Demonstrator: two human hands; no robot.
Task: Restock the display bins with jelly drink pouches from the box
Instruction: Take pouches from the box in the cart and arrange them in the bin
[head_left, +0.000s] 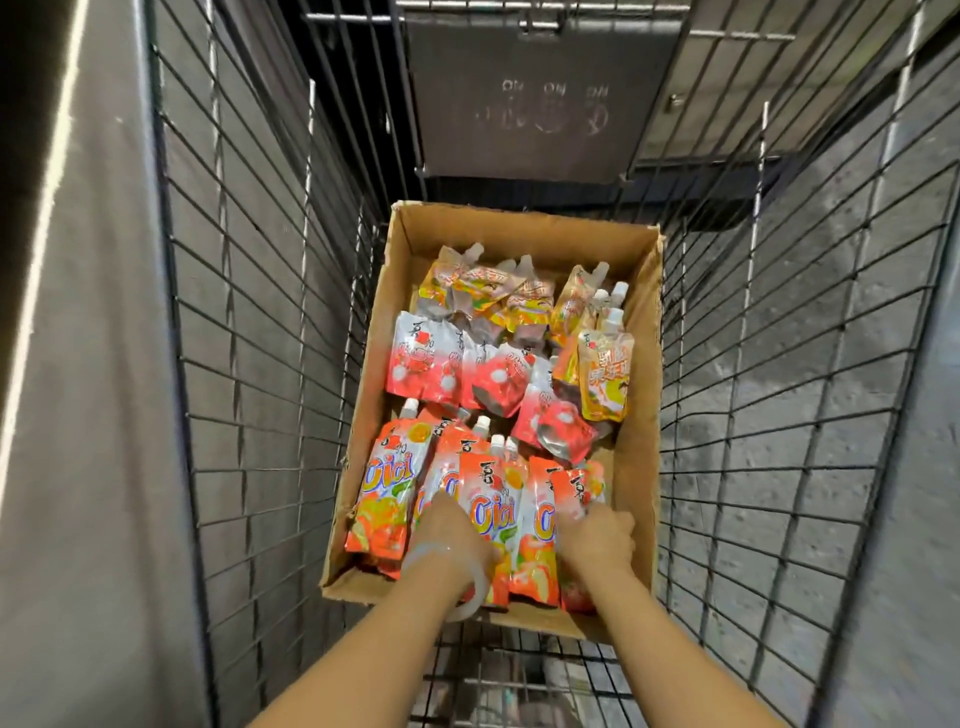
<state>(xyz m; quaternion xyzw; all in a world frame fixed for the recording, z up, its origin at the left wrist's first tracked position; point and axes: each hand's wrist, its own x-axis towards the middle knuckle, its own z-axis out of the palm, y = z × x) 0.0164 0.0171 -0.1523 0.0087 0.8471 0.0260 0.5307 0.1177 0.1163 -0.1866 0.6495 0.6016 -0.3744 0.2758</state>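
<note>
Cardboard box (524, 231): two hands among orange pouches (387, 483); left grip (449, 535) unclear, right grip (597, 535) clamps one.

Left hand (451, 535): fingers buried among the orange pouches (491, 519), grip not discernible; right hand (597, 535): fingertips concealed behind a pouch edge. Lower layers of pouches in the box (641, 447): covered by the top layer, count unknown. Faded markings on the cart's grey flap (540, 98): illegible.
</note>
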